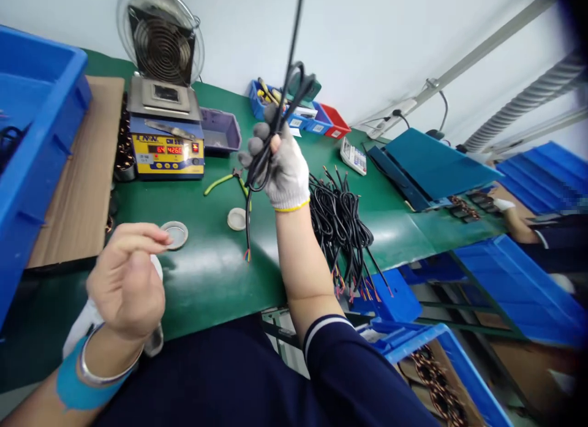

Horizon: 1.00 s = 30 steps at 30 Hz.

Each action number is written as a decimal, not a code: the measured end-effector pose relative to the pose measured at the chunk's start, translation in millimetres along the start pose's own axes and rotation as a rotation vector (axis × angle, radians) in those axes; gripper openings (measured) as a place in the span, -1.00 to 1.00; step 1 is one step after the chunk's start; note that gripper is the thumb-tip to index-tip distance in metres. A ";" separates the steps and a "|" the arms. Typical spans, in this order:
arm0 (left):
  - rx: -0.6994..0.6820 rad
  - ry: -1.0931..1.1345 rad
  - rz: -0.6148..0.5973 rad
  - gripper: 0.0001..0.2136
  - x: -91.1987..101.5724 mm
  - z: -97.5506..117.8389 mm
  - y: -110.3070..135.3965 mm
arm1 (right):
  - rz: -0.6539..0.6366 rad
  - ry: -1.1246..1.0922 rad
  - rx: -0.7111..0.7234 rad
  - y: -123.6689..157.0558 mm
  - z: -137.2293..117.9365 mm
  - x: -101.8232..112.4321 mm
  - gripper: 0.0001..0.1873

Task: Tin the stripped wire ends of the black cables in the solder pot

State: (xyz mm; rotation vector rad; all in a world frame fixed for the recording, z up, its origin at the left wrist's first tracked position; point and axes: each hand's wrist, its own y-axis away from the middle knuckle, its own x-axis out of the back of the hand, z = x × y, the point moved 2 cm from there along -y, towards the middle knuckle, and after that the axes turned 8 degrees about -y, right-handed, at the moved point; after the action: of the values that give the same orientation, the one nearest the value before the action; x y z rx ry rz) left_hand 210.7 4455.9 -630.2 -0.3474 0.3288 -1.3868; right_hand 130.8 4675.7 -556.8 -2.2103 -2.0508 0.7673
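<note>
My right hand (285,163), in a white knit glove with grey fingertips, is closed around a coiled black cable (261,166) above the bench. One end of the cable rises past the top of the view, and the other hangs down with bare coloured wire ends. My left hand (131,280), bare, is at the lower left with thumb and fingers pinched together; anything between them is too small to make out. Just beyond its fingertips lies a small round dish (175,234). A second round dish (237,219) and green-handled cutters (225,182) lie nearer the cable.
A heap of black cables (342,222) lies right of my forearm. Behind stand a solder pot (168,145), a purple tray (220,130) and a calculator (353,156). A blue bin (50,108) flanks the left side. A co-worker's gloved hand (504,204) shows at far right.
</note>
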 end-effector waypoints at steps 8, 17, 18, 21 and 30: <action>-0.702 0.084 -0.507 -0.77 -17.1 12.8 21.8 | 0.008 -0.355 0.246 16.2 8.4 -4.5 -0.76; -0.681 0.026 -0.627 -0.74 -24.0 4.8 32.6 | 0.178 -0.368 0.376 30.0 34.4 -42.3 -0.74; -0.676 0.028 -0.624 -0.73 -23.8 3.6 32.3 | 0.192 -0.361 0.380 30.1 37.0 -46.0 -0.73; -0.672 0.038 -0.621 -0.72 -24.0 1.4 32.3 | 0.216 -0.334 0.380 29.5 43.4 -53.5 -0.71; -0.668 0.061 -0.628 -0.71 -25.7 1.4 35.1 | 0.214 -0.311 0.394 30.5 56.9 -53.2 -0.71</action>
State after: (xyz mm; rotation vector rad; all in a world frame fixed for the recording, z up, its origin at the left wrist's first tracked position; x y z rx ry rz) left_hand 238.7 4486.6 -643.3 -1.0243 0.7833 -1.8779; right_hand 137.5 4604.3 -599.8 -2.2040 -1.5888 1.4731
